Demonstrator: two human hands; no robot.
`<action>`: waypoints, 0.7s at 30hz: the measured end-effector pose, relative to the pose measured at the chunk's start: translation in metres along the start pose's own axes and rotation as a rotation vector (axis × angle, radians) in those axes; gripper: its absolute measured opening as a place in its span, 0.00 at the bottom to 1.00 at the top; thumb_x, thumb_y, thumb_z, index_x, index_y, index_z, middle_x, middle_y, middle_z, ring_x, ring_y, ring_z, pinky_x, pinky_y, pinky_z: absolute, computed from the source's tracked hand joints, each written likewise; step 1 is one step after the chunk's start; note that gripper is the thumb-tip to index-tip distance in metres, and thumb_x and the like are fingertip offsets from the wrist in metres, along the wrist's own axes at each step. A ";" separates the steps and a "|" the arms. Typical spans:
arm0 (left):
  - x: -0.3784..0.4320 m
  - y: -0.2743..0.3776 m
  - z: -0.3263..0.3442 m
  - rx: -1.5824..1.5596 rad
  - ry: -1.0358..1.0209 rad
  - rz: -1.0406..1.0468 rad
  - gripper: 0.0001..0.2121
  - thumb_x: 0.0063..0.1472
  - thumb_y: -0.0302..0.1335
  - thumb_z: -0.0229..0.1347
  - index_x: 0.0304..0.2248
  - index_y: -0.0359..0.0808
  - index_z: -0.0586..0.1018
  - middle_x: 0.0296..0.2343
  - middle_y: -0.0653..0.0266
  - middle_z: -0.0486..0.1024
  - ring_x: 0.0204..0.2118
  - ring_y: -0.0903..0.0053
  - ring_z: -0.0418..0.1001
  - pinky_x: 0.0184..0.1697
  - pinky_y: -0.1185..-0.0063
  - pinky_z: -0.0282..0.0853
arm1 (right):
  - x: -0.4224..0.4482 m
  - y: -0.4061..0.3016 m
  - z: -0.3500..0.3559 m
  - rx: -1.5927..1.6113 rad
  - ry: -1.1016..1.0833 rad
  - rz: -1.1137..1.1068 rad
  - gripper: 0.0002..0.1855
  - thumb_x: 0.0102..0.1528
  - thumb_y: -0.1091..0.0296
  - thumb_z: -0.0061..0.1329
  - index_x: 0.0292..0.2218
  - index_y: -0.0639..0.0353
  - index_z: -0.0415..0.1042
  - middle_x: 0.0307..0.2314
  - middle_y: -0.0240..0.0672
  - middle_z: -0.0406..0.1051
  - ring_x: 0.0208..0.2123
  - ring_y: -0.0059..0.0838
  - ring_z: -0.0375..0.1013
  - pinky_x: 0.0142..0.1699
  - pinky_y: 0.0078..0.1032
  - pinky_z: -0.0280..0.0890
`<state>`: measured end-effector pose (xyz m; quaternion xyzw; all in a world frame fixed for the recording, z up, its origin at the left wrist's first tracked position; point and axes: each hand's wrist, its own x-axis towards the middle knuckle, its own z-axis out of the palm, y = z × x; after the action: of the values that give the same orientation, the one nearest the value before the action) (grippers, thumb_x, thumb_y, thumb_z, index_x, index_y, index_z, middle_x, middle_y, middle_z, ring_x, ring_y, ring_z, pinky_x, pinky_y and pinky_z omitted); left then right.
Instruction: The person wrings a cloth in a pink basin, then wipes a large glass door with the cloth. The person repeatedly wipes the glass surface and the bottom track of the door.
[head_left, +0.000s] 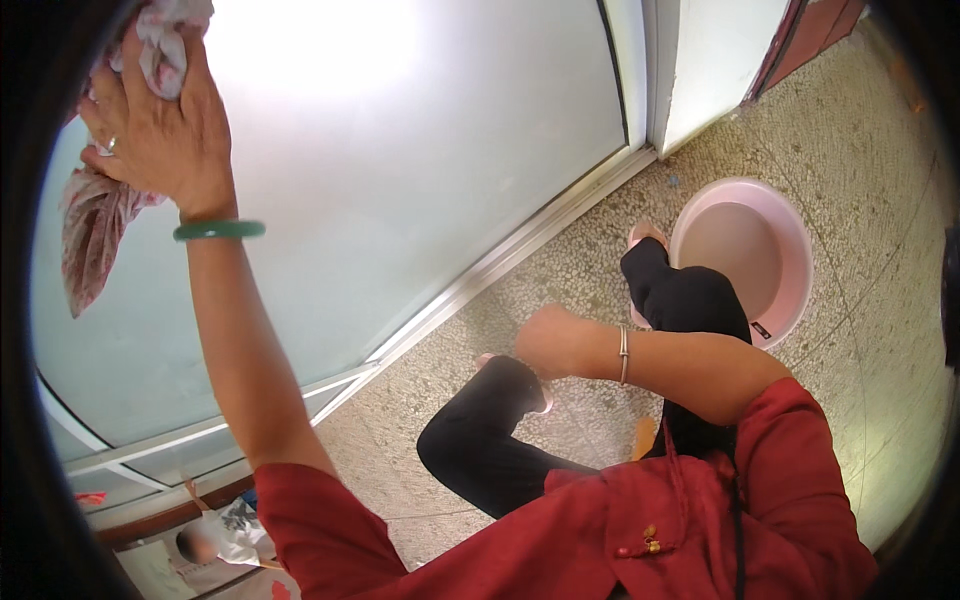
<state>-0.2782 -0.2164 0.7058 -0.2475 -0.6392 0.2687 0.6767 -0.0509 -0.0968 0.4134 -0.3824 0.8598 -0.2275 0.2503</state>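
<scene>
My left hand (169, 139), with a green bangle and a ring, presses a crumpled, stained cloth (94, 244) to a frosted panel (375, 180) at the upper left. Part of the cloth hangs down below the fingers, and some bunches up between them. My right hand (551, 341), below a metal bracelet, is a closed fist over the floor between my legs; its fingertips are hidden, and nothing shows in it. Beside my right knee stands a pink plastic basin (799, 262) holding cloudy water.
The panel's metal frame (510, 251) runs along the speckled floor (847, 225) to a white wall (709, 67). A small orange-yellow object (643, 437) lies on the floor near my legs. At the lower left, another person (236, 531) in a white top has an arm raised.
</scene>
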 end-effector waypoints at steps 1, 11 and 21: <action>0.004 0.009 0.013 0.036 0.023 -0.012 0.20 0.58 0.45 0.54 0.48 0.47 0.74 0.46 0.58 0.70 0.51 0.59 0.65 0.49 0.61 0.62 | -0.002 0.000 -0.003 0.026 -0.008 0.001 0.08 0.43 0.64 0.52 0.24 0.58 0.78 0.23 0.39 0.75 0.28 0.39 0.76 0.33 0.34 0.70; -0.245 0.243 -0.035 -0.947 -0.530 0.474 0.16 0.53 0.34 0.49 0.41 0.37 0.74 0.32 0.65 0.71 0.38 0.73 0.70 0.45 0.75 0.69 | -0.033 -0.001 -0.022 0.066 0.066 -0.105 0.06 0.46 0.67 0.51 0.25 0.56 0.78 0.24 0.36 0.75 0.29 0.35 0.76 0.31 0.32 0.67; -0.366 0.284 -0.061 -1.163 -1.418 0.506 0.20 0.54 0.34 0.50 0.48 0.46 0.71 0.37 0.67 0.73 0.41 0.69 0.73 0.43 0.73 0.71 | -0.031 -0.008 -0.017 0.054 -0.014 -0.088 0.04 0.45 0.67 0.49 0.24 0.55 0.75 0.21 0.31 0.72 0.26 0.29 0.72 0.28 0.26 0.62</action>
<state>-0.2449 -0.2562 0.2418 -0.4559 -0.8619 0.1347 -0.1762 -0.0390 -0.0743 0.4388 -0.4147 0.8339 -0.2588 0.2561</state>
